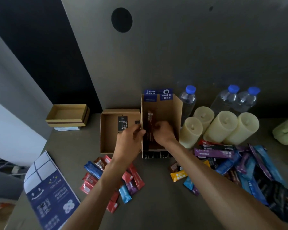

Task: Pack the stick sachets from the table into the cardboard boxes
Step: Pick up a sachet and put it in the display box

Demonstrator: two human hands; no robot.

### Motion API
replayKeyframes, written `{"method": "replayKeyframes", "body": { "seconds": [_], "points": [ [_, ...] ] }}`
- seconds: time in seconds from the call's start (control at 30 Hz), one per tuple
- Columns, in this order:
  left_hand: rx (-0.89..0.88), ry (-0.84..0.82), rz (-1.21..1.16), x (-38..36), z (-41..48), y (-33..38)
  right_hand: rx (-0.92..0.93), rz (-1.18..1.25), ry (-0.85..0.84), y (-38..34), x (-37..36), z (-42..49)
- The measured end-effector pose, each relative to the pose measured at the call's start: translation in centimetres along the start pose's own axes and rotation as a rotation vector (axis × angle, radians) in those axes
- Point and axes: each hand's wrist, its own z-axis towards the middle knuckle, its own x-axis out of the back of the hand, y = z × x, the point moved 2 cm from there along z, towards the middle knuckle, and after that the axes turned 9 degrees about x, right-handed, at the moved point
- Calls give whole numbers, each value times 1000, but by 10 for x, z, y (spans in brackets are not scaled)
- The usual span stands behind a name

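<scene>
Left hand (pixel 130 138): grip clamped on the left wall of the upright cardboard box (pixel 169 112).
Right hand (pixel 163 132): inside that box, grip closed on brown stick sachets (pixel 149 128) standing along its left wall.
Loose sachets (pixel 249 165): heaped on the table (pixel 156 196), near both forearms.
Shallow box (pixel 110 130): open, touching the upright box's left side.
Candles (pixel 220 126): just right of the upright box.

table (pixel 158 200) | on it: cardboard boxes (pixel 110 138), stick sachets (pixel 214 153), candles (pixel 221 127), water bottles (pixel 188 98), leaflet (pixel 47 193)
</scene>
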Motion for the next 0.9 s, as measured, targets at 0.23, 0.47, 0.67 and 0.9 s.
{"method": "replayKeyframes", "body": {
  "seconds": [0.23, 0.47, 0.67, 0.9],
  "points": [
    [3, -11, 13, -1, 5, -4, -11, -63, 35, 3, -13, 14],
    [15, -27, -3, 3, 0, -5, 23, -238, 35, 6, -14, 16],
    [81, 101, 9, 24, -24, -24, 60, -267, 89, 7, -15, 7],
    [224, 49, 302, 27, -67, -100, 325, -195, 113, -6, -17, -115]
  ]
}}
